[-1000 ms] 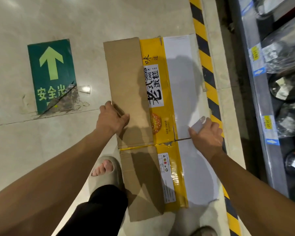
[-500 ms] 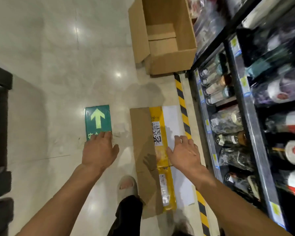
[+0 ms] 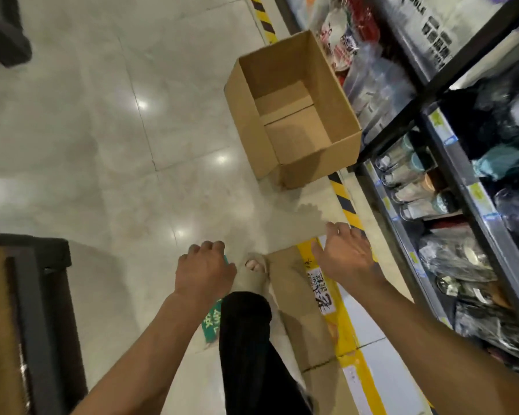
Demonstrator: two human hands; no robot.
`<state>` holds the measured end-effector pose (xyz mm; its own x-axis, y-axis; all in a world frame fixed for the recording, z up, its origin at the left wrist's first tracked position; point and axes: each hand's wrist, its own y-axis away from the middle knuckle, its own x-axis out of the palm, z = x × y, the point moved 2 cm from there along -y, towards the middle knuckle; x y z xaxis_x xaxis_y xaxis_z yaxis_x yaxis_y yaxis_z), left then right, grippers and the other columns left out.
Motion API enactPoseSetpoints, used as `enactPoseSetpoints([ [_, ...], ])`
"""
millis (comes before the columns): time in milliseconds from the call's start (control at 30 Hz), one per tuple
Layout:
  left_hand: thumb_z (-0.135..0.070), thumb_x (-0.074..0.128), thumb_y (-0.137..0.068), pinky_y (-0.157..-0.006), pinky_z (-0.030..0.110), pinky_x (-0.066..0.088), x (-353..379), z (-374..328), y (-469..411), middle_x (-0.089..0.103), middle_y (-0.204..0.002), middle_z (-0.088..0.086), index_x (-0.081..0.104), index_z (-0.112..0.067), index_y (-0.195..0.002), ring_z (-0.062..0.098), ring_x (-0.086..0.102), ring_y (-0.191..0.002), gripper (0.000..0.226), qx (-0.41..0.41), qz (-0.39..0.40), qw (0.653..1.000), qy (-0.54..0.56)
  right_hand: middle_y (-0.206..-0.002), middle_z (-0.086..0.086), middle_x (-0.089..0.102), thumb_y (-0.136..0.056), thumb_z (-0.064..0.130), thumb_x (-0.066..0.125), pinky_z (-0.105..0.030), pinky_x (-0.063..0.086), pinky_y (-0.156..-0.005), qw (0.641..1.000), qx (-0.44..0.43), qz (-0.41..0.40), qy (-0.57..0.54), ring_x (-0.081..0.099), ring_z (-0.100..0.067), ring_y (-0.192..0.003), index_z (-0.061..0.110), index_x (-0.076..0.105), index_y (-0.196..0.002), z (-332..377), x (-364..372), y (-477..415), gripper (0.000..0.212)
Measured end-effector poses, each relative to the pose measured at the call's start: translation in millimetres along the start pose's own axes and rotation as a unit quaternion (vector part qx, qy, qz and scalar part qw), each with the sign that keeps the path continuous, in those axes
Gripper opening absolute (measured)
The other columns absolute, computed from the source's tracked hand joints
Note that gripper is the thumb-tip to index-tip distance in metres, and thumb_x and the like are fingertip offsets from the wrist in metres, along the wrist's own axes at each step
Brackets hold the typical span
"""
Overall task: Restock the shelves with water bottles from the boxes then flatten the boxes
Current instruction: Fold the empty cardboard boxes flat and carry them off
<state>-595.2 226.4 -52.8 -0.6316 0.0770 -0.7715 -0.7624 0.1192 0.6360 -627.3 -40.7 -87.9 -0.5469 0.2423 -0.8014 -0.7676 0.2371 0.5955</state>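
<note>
Cardboard box (image 3: 319, 163): stands upright and open-topped on the tiled floor at 1 o'clock from the person. Its right side sits close against the shelves (image 3: 489, 235), and nothing shows inside but the closed bottom flaps.
Flattened box (image 3: 300, 313): lies flat underfoot, brown and yellow panels up, running back towards 5 o'clock beside the hazard tape (image 3: 343, 202). A sandalled foot (image 3: 253, 275) is at its near-left edge.
Left hand (image 3: 204, 269): held out low at 11 o'clock, fingers loosely curled, holding nothing.
Right hand (image 3: 346, 259): held out at 1 o'clock above the yellow panel, fingers relaxed and apart, holding nothing.
Shelves: run along 3 o'clock, with bottles (image 3: 414, 187) lying in rows and wrapped goods above and below.
Also there: a green floor sign (image 3: 213, 320) is partly hidden by the leg, and dark furniture (image 3: 42, 295) stands at 9 o'clock.
Step in hand: it looks like the walk over to the standing box, the one not yet flattened.
Doing it well: draw the box out towards 11 o'clock, clear of the shelf stock. Tip it over, open the bottom flaps along their seam, then push opposite corners together so the walls fold. Press it flat with both palms.
Risk: loose card on polished tile may slide under a sandal, so step off it first.
</note>
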Motion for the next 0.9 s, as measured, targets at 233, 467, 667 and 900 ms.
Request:
enactPoseSetpoints([
  [233, -0.042, 0.051, -0.101, -0.096, 0.041, 0.046, -31, -11, -155, 0.06, -0.138, 0.004, 0.05, -0.02, -0.145, 0.029, 0.054, -0.125, 0.05, 0.015, 0.072, 0.997, 0.008, -0.15, -0.016, 0.046, -0.104, 0.049, 0.047, -0.045, 0.039, -0.105, 0.997, 0.064, 0.024, -0.042, 0.042, -0.038, -0.135, 0.008, 0.039, -0.151, 12, -16, -137, 0.063],
  [467, -0.048, 0.053, -0.1, -0.103, 0.043, 0.048, -61, -45, -272, 0.056, -0.143, 0.004, 0.041, -0.019, -0.153, 0.029, 0.051, -0.131, 0.062, 0.009, 0.086, 0.99, 0.108, -0.146, -0.018, 0.049, -0.103, 0.044, 0.049, -0.045, 0.04, -0.106, 0.99, 0.111, -0.002, -0.082, 0.044, -0.039, -0.134, 0.008, 0.045, -0.145, -1, -63, -237, 0.055],
  [667, -0.049, 0.067, -0.093, -0.092, 0.035, 0.046, -53, -87, -371, 0.055, -0.146, 0.008, 0.029, -0.015, -0.155, 0.032, 0.054, -0.131, 0.08, -0.094, 0.124, 0.926, 0.344, -0.147, -0.024, 0.041, -0.1, 0.038, 0.059, -0.047, 0.042, -0.104, 0.933, 0.198, -0.037, -0.297, 0.046, -0.043, -0.133, 0.005, 0.033, -0.152, -29, -82, -343, 0.066],
  [900, -0.046, 0.075, -0.09, -0.104, 0.042, 0.05, -14, -120, -446, 0.052, -0.15, 0.007, 0.015, -0.027, -0.161, 0.033, 0.056, -0.129, 0.094, -0.153, 0.162, 0.839, 0.496, -0.173, 0.002, 0.007, -0.096, 0.042, 0.067, -0.052, 0.027, -0.121, 0.881, 0.285, -0.09, -0.367, 0.02, -0.037, -0.155, 0.033, 0.003, -0.165, -79, -65, -443, 0.094],
])
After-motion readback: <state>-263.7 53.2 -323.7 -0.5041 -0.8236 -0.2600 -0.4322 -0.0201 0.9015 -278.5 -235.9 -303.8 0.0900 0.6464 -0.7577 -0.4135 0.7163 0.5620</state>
